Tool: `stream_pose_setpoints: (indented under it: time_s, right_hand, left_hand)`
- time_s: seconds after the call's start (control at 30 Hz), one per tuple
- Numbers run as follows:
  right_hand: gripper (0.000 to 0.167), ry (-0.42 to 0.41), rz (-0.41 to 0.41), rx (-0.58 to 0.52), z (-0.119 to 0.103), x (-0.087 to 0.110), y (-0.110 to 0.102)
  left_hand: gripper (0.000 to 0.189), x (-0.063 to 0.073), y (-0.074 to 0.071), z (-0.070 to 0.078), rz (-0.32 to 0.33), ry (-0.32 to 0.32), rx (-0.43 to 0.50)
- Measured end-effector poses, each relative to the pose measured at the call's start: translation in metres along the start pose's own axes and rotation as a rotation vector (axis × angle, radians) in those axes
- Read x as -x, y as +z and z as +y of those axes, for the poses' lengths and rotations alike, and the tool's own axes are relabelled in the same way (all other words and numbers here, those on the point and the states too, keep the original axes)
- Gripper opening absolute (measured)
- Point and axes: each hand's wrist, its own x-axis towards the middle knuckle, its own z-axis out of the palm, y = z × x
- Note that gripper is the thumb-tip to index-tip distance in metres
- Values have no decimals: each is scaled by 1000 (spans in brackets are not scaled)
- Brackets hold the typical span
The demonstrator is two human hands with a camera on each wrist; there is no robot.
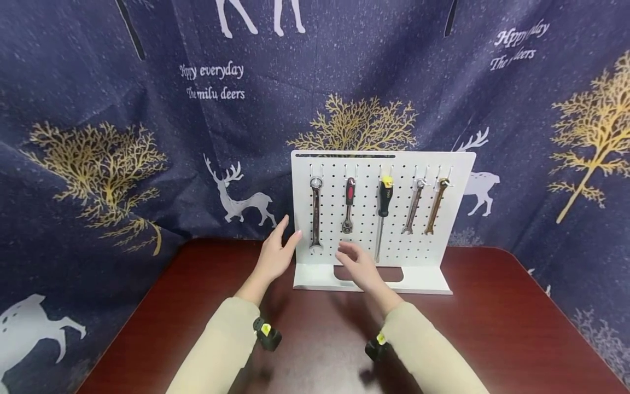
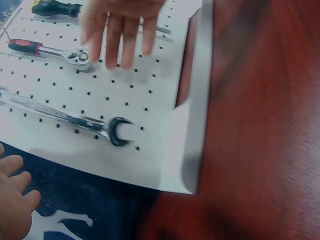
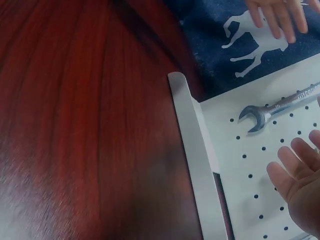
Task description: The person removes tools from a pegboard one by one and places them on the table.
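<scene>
Wrenches, a ratchet and a screwdriver hang on hooks on a white pegboard stand [image 1: 458, 167]. My left hand [image 1: 276, 253] is at the board's left edge, fingers extended and nothing held. Nearest to it is the long combination wrench [image 1: 316, 216], its open end [image 2: 119, 131] pointing down. In front of the board's lower middle is my right hand [image 1: 360, 267], its fingers loosely bent and holding nothing. Just above that hand hangs the red-and-black ratchet [image 1: 349, 205]. A black screwdriver with a yellow end [image 1: 385, 197] hangs beside the ratchet.
Two smaller wrenches, one silver [image 1: 414, 208] and one bronze-toned [image 1: 436, 207], hang at the right of the board. The stand's base has a cutout and rests on a dark red wooden table [image 1: 492, 306]. Behind hangs a blue cloth [image 1: 266, 131] with deer and trees.
</scene>
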Motion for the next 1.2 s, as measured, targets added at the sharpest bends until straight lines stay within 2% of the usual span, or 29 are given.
stream_pose_setpoints:
  time_s: [0.23, 0.47, 0.6, 0.83, 1.03, 1.2]
  right_hand:
    - [45, 19, -36, -18, -10, -10, 10]
    - [46, -12, -94, -21, -16, -19, 16]
    - [49, -13, -132, -24, -18, -23, 19]
    - [51, -21, -153, -33, -25, -29, 22]
    - [50, -32, -140, -44, -27, -33, 26]
    - [50, -24, -133, -81, -25, -35, 32]
  left_hand:
    - [60, -24, -4, 20, 38, 18, -20]
    - [57, -47, -9, 43, 73, 60, -39]
    - [56, -58, -10, 55, 74, 63, -45]
    - [54, -71, -12, 72, 66, 68, 18]
    - [51, -81, -13, 80, 48, 77, -8]
    - [48, -83, -13, 82, 20, 80, -32]
